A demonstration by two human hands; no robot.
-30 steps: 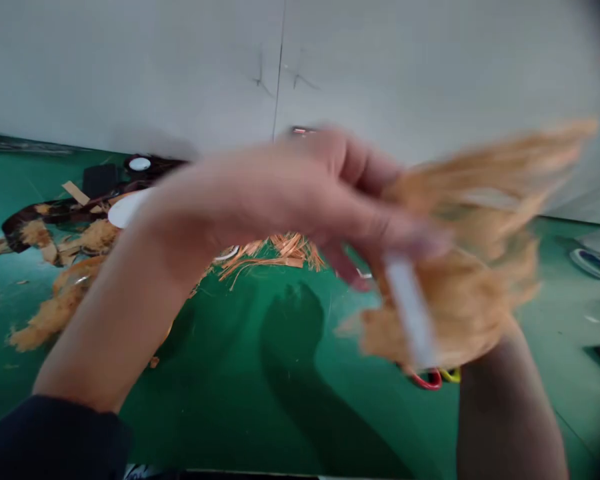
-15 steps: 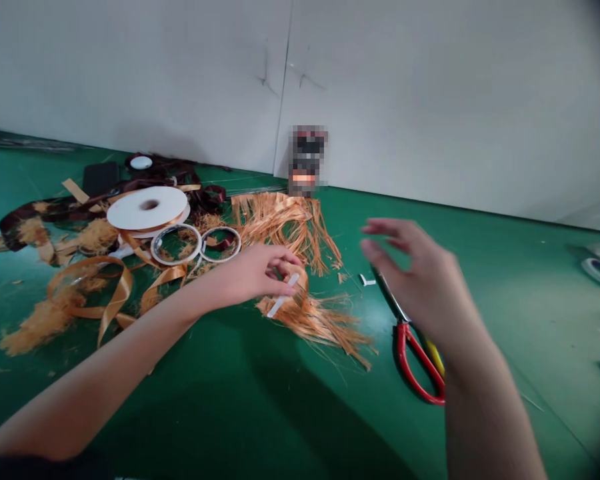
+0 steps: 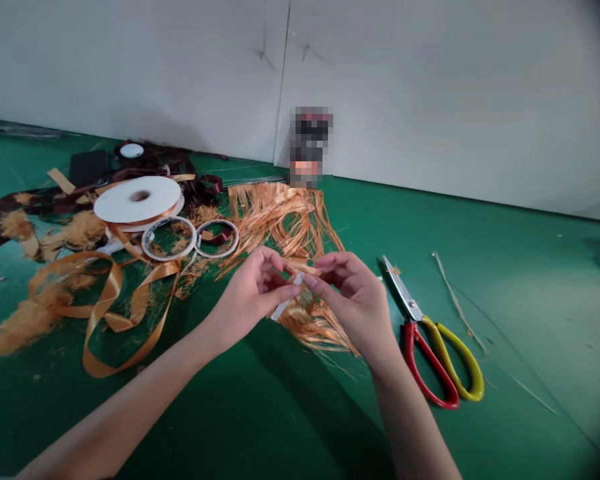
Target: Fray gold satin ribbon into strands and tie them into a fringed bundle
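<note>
Both hands meet over a frayed orange-gold ribbon (image 3: 325,327), whose loose threads fan out below them. My left hand (image 3: 260,283) is closed, thumb against fingers, on the ribbon's uncut band and a short white strip of tape (image 3: 283,307) lying across it. Opposite it, my right hand (image 3: 355,293) pinches the same ribbon near the upper end of the tape. The fingertips hide part of the band. Just behind lie more fringed ribbon pieces (image 3: 285,207). Right of my right hand rest scissors (image 3: 411,308) with one red and one yellow handle, blades slightly apart.
At left stand a white ribbon spool (image 3: 115,203) and two tape rolls (image 3: 167,257), amid curled gold ribbon (image 3: 103,313), orange fluff (image 3: 35,320) and dark brown ribbon (image 3: 175,160). A blurred-out box (image 3: 310,147) leans at the white wall (image 3: 430,87). A thin strand (image 3: 457,300) lies right.
My right hand has come left and down from above the scissors and now grips the ribbon beside my left hand. The scissors are uncovered. The view has shifted slightly.
</note>
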